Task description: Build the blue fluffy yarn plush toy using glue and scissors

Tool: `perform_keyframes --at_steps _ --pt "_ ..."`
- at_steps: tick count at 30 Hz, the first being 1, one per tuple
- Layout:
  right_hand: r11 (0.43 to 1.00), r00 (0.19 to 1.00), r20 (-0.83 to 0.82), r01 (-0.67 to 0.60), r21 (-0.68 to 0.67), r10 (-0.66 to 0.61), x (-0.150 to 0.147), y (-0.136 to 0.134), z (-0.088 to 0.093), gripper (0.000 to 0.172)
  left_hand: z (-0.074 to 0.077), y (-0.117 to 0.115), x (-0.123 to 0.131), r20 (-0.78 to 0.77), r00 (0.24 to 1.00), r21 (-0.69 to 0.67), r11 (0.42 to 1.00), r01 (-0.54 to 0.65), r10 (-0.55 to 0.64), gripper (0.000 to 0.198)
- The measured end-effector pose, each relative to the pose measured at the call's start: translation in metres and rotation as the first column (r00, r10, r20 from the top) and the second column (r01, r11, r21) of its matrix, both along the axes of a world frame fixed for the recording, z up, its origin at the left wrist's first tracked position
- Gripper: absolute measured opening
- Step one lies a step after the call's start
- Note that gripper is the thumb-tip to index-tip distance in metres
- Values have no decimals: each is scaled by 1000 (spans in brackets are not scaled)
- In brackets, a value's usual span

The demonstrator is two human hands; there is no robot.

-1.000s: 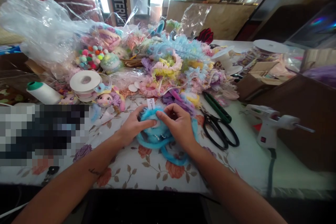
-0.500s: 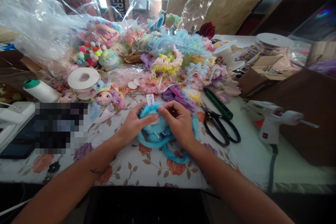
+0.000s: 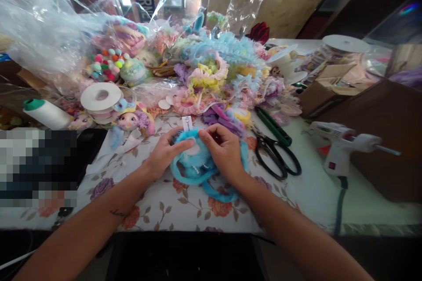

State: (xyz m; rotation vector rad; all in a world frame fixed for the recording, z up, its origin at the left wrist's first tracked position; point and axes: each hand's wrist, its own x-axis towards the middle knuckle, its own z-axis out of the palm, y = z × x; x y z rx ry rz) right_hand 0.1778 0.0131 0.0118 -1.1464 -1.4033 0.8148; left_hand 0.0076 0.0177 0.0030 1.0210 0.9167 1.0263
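Left hand (image 3: 165, 153) and right hand (image 3: 225, 153): fingers closed on fluffy blue piece (image 3: 198, 161), left thumb at white disc (image 3: 192, 148). Disc seems placed; blue strand (image 3: 189, 180) loose, likely unfinished.

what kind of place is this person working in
Probably a craft workspace, perhaps in a home or small shop. A glue gun and black-handled scissors are beside the fluffy blue piece in the hands, with multicoloured pom-poms among the piled trimmings.
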Motion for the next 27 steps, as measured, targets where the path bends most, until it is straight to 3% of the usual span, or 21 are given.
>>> perform_keyframes --at_steps 5,9,13,21,27 --pt "999 999 28 40 19 -40 1 -1 0 26 2 0 1 0 999 -11 999 -36 36 37" --pt "987 994 57 80 139 -88 1 -4 1 18 3 0 2 14 1000 -15 1000 -27 27 38" --pt "969 984 166 25 244 -67 0 -4 -1 12 4 0 1 17 1000 -24 999 -23 24 40" --pt "981 995 95 -57 185 40 2 -3 -3 17 3 3 -5 -16 999 -21 999 42 -43 41" --pt "964 995 76 -88 250 71 -1 -4 -3 17 8 3 -6 32 998 -96 993 63 -60 50"
